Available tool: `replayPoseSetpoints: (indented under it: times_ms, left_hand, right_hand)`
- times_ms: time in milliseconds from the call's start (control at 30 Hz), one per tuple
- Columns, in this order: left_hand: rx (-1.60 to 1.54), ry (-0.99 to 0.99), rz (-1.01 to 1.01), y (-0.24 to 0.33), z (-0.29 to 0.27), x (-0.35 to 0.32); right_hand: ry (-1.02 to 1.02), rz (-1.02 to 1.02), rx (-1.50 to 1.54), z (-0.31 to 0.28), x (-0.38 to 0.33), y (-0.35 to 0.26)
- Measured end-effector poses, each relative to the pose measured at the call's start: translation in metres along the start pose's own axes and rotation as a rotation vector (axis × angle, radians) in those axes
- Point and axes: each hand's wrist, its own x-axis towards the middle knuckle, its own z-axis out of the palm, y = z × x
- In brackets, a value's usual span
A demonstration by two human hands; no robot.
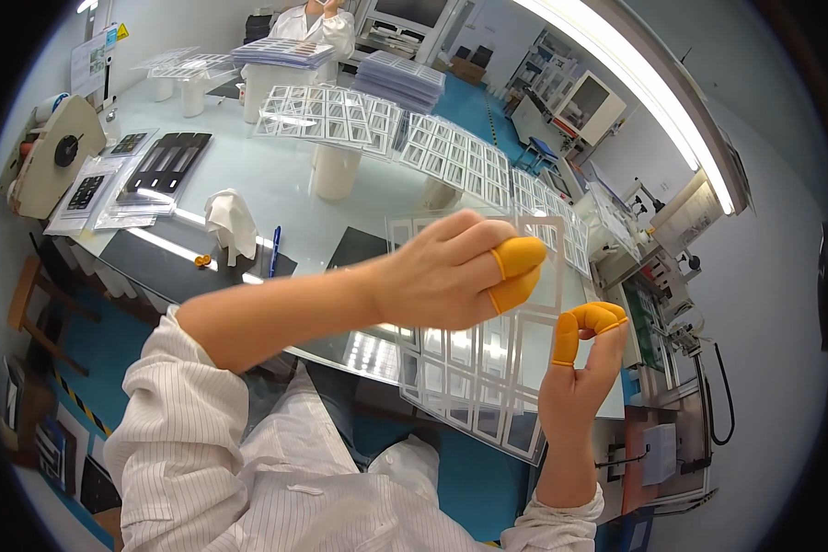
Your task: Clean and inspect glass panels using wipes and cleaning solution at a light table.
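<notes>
Both hands, L (451, 271) & R (584, 363), pinched one clear compartment tray (483, 368) above the bench (276, 198); it looked mid-handling, w/ more trays (340, 115) spread behind.

We have a single view, from a head-worn fisheye camera looking steeply down and forward. It sits close above the left hand (446, 271) and right hand (584, 368), whose forearms enter from the lower edge. Beyond them we see the table (276, 198); straight edges bend near the rim
</notes>
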Motion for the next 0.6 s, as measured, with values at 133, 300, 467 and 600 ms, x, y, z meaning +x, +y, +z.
replayPoseSetpoints:
  times_ms: [133, 300, 467, 600]
  left_hand:
    - [-0.758, -0.275, -0.980, 0.052, -0.013, -0.004]
    - [-0.836, -0.331, -1.040, 0.044, -0.026, -0.008]
    - [-0.634, -0.695, -0.997, 0.070, -0.051, -0.049]
    - [-0.863, -0.885, -1.514, 0.094, -0.102, -0.116]
  right_hand:
    - [0.014, 0.099, 0.163, 0.009, -0.003, 0.019]
    - [-0.006, 0.217, 0.459, 0.019, 0.000, 0.016]
    - [0.115, 0.321, 0.487, 0.010, 0.019, 0.065]
    - [0.399, 0.379, 0.635, -0.029, 0.048, 0.104]
